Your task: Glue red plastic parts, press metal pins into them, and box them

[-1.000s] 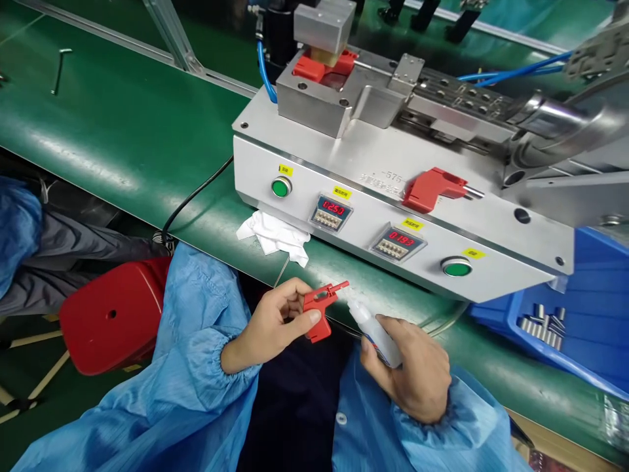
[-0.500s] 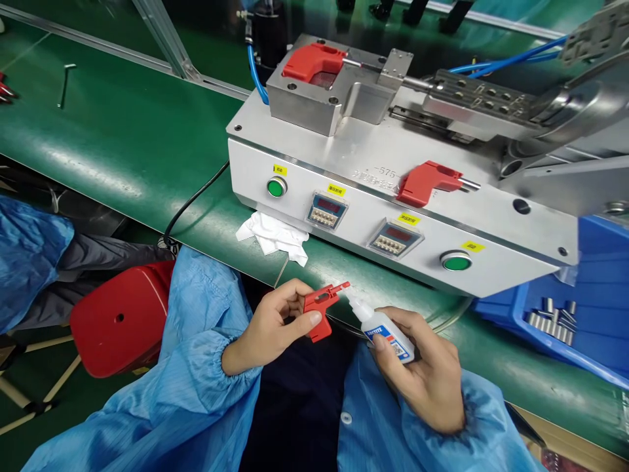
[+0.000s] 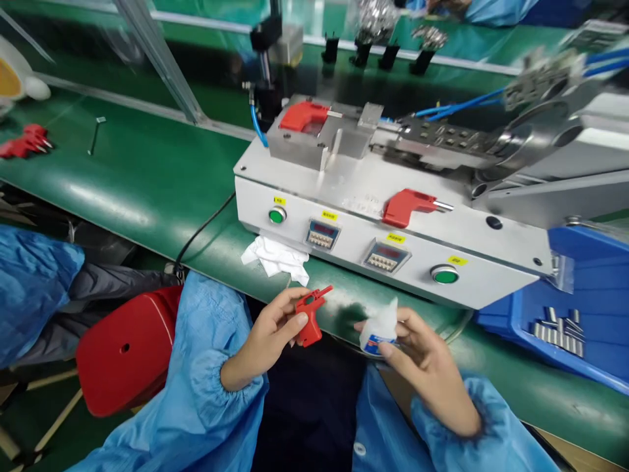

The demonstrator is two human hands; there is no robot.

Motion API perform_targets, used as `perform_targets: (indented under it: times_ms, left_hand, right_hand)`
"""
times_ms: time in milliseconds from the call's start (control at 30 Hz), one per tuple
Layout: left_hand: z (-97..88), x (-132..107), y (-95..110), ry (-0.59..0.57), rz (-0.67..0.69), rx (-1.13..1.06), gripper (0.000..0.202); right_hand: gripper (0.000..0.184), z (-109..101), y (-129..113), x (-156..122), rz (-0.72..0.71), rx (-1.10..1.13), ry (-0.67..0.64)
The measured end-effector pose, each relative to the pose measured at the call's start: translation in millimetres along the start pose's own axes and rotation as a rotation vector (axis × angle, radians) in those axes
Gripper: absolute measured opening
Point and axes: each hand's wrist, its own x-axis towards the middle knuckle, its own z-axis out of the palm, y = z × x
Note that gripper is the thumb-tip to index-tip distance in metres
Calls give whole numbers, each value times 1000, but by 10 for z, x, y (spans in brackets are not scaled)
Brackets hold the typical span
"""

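I see 2 bare hands above the front edge of a green desk [image 3: 157, 190]. As I judge it, the likeliest trouble is a spill: my right hand [image 3: 431, 367] holds a small white bottle [image 3: 382, 328], and too firm a press could put liquid on the skin or desk. The nozzle [image 3: 394, 307] points up; blur hides whether anything is coming out. The red part [image 3: 310, 321] could also drop, since only 1 hand supports it, and a knock from the bottle might bend its thin prong [image 3: 325, 291].

That part is pinched in my left hand [image 3: 265, 344], thumb on its near face, the other fingers curled behind its left side, prong jutting free, up and to the right. My right fingers are clamped around the bottle, thumb by the blue label [image 3: 372, 345]. Part and bottle stand apart.
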Motion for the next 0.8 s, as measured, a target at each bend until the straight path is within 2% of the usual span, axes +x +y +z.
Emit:
perform_targets:
  times_ms: [100, 200, 300, 400, 500, 567, 633, 700, 733, 800]
  left_hand:
    - [-45, 76, -38, 17, -85, -81, 55]
    - [-95, 190, -81, -2, -106, -105, 55]
    - [-210, 329, -70, -19, -2, -22, 49]
    - [-462, 475, 36, 68, 178, 129, 46]
    - [-805, 615, 163, 188, 280, 254, 47]
    - [-1002, 699, 202, 215, 298, 294, 47]
    - [-1125, 772, 187, 215, 302, 304, 48]
    - [-1168, 829, 134, 231, 322, 291, 48]
    - [-1168, 850, 102, 249, 341, 280, 47]
    - [-1148, 875, 42, 287, 383, 260, 43]
  right_hand:
    - [19, -32, 233, 69, -205, -407, 122]
    - [22, -58, 443, 190, -293, -590, 165]
    - [25, -105, 522, 256, -360, -718, 186]
    - [36, -214, 420, 205, -508, -926, 184]
    - [50, -383, 52, 72, -653, -1200, 154]
    - [38, -468, -351, 15, -735, -1292, 142]
    - [23, -479, -814, 75, -806, -1274, 124]
    - [19, -405, -1248, 319, -850, -1223, 90]
    - [18, -344, -1431, 516, -879, -1201, 87]
    - [19, -200, -1717, 1025, -849, -1234, 72]
